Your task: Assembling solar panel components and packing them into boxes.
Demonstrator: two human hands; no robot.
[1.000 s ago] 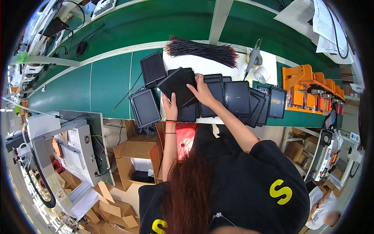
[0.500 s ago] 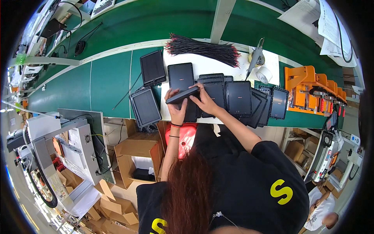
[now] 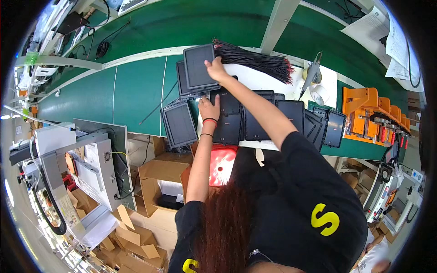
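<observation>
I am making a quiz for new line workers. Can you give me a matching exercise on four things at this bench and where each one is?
Things:
1. right hand
2. left hand
3. bundle of black wires
4. orange fixture

Places:
A. far right of the bench
B. flat on a black panel in the row
C. gripping the raised black panel
D. on the white sheet

Pairs: 1-C, 2-B, 3-D, 4-A

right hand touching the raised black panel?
Touching. The head view shows the right hand gripping the right edge of the raised black panel, fingers overlapping its corner.
</observation>
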